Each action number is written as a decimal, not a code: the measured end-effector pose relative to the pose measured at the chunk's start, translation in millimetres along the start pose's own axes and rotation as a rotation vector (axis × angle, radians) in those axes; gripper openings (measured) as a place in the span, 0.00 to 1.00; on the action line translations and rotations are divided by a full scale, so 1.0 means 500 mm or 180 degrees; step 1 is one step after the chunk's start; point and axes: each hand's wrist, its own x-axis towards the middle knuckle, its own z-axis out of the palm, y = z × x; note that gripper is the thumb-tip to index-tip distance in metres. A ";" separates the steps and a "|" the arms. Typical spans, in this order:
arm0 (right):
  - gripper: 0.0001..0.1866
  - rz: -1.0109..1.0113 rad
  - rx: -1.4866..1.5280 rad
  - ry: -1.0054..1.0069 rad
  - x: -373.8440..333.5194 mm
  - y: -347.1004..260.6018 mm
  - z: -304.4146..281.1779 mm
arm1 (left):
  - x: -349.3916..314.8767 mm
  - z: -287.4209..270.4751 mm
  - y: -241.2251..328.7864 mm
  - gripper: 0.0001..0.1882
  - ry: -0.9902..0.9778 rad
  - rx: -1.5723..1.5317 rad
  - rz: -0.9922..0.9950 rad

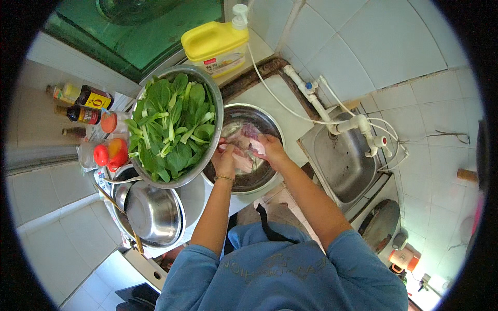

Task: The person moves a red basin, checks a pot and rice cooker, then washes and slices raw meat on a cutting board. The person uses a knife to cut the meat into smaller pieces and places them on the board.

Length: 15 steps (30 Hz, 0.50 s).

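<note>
Both my hands are over a round metal basin (278,129) on the counter, and the basin's inside looks wet. Pale pink raw meat (242,161) lies between them, with a darker purplish-pink part toward the far side. The fingers of my left hand (224,160) curl round the near left part of the meat. On its other side, my right hand (272,150) grips the meat with thumb and fingers. The fingertips of both hands are partly hidden by the meat. To the left stands a large metal bowl (218,98) heaped with leafy greens (174,122).
A yellow pump jug (215,44) stands behind the basin. A steel sink (340,160) with white pipes and a tap (363,127) is on the right. Sauce bottles (88,115) and red-lidded jars (118,150) line the left, above stacked metal bowls (153,210) and chopsticks (110,198).
</note>
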 end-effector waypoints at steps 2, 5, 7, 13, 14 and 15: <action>0.18 0.0116 -0.0345 -0.0047 -0.007 -0.019 -0.004 | 0.009 0.002 -0.023 0.27 0.0501 0.0755 0.0452; 0.26 -0.1227 -0.2354 0.0544 -0.018 -0.027 0.016 | -0.013 0.008 -0.044 0.29 0.0772 0.0569 0.0922; 0.32 -0.2305 -0.3103 0.0885 -0.023 -0.028 0.037 | -0.036 0.011 -0.036 0.31 0.0792 0.0377 0.0328; 0.22 -0.1243 -0.4055 0.0639 -0.046 -0.067 0.068 | -0.072 0.012 0.035 0.33 0.0460 0.0053 -0.1274; 0.21 -0.1220 -0.4202 0.0645 -0.056 -0.077 0.067 | -0.072 0.012 0.042 0.33 0.0428 0.0040 -0.1314; 0.20 -0.1550 -0.4207 0.0724 -0.068 -0.084 0.065 | -0.073 0.012 0.045 0.31 0.0389 -0.0096 -0.1321</action>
